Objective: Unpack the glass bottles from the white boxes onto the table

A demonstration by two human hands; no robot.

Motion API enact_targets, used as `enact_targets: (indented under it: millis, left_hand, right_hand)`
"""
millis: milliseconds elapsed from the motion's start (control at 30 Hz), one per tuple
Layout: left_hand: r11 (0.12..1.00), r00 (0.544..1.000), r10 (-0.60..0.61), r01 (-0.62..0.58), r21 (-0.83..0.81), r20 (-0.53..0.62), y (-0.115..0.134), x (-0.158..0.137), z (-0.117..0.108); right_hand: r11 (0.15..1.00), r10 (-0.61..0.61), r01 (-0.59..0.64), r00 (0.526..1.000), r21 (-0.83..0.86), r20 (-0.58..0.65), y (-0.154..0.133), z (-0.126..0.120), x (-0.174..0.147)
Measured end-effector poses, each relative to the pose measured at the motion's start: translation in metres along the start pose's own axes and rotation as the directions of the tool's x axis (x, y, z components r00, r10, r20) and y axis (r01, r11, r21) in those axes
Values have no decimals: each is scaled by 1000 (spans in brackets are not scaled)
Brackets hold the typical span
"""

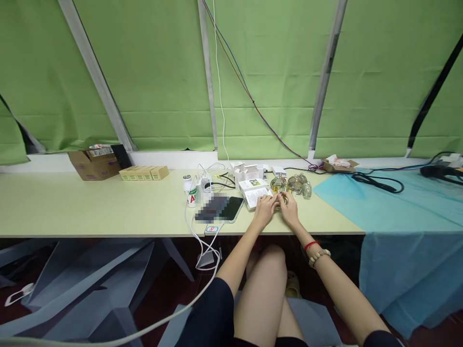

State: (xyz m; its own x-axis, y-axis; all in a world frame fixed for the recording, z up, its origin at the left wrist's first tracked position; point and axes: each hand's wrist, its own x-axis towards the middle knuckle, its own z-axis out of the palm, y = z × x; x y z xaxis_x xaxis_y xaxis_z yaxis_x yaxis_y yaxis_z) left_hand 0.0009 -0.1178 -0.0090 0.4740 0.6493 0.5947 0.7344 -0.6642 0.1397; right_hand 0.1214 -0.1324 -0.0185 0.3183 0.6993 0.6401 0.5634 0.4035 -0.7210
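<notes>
My left hand [265,210] and my right hand [289,210] meet low over the table, with fingers bent and fingertips close together. Between them is a small clear glass bottle [285,199] with a yellowish tint, mostly covered by my fingers. Just behind my fingertips stands a round glass bottle [278,183] with yellow liquid. More glass bottles [295,184] cluster to the right of it. Beside my left hand lies a white box [252,194] with a picture and printed text on its face.
Left of the box lie a phone [231,209], a blurred dark device, a white-green can [191,197] and tangled cables. Several yellow boxes [143,173] and a brown carton [94,164] stand farther left. Blue cloth [394,202] covers the table's right end. A white cable hangs over the front edge.
</notes>
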Motion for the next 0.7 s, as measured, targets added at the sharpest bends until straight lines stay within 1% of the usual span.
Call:
enact_targets:
  millis: [233, 600, 700]
  left_hand:
    - [1000, 1000, 6, -6, 3, -6, 0, 1, 3]
    - [992, 999, -43, 47, -113, 33, 1, -1, -8]
    - [989, 998, -47, 51, -136, 34, 1, -2, -9]
  right_hand:
    - [996, -12, 9, 999, -86, -44, -3, 0, -2]
    - [994, -70, 63, 995, -92, -68, -3, 0, -3]
    - [998, -54, 52, 996, -38, -73, -2, 1, -1]
